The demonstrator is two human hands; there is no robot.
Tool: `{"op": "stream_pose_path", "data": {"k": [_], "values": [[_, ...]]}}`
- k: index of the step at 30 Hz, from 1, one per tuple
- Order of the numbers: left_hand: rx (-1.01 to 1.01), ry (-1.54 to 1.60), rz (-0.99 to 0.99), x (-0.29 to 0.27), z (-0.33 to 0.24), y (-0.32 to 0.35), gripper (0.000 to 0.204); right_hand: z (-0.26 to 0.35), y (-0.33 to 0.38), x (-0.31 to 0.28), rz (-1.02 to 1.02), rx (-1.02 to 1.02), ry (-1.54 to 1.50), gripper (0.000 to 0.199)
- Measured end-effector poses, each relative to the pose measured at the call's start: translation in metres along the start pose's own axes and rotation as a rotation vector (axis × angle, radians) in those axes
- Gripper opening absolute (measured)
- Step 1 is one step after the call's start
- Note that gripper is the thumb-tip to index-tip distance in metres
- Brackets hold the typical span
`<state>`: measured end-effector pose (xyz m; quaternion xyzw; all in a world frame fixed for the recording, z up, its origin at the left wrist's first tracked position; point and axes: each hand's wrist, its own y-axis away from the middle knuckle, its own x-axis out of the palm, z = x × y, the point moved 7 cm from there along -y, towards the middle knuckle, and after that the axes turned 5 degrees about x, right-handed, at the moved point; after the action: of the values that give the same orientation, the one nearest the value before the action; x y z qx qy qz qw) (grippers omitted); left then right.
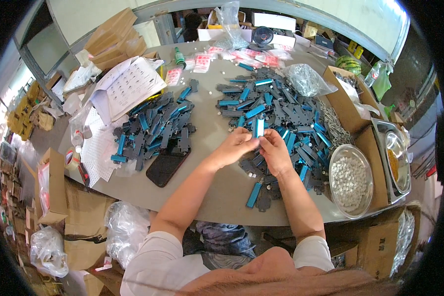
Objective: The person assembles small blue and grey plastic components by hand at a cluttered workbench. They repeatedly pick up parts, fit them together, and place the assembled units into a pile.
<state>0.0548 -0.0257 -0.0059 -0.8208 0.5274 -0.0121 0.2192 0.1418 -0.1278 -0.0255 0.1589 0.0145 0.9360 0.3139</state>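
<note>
Left hand (238, 147) and right hand (275, 150) are together grasping one blue bar (258, 127) at mid-frame.
Both are pinching its lower end, equally near; the bar is pointing up-frame from the fingertips, long axis running nearly vertical. Two piles, left pile (155, 126) and right pile (281, 108), are holding parts too jumbled to count; one phone (167, 166) is lying left of centre, one bowl (354, 213) sitting lower right.

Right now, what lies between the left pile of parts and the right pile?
In the head view, mostly bare grey tabletop with a few small white pieces; the left hand partly covers the nearer end.
</note>
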Motion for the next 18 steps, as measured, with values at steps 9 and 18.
{"op": "stream_pose_path", "data": {"k": [9,18], "values": [[-0.183,0.316,-0.078,-0.005,0.013,0.003,0.022,0.002,0.002,0.003,-0.013,-0.003,0.060,0.012],[0.068,0.228,-0.191,-0.006,0.012,-0.002,0.038,0.007,0.005,0.008,-0.108,-0.259,0.372,0.012]]}}
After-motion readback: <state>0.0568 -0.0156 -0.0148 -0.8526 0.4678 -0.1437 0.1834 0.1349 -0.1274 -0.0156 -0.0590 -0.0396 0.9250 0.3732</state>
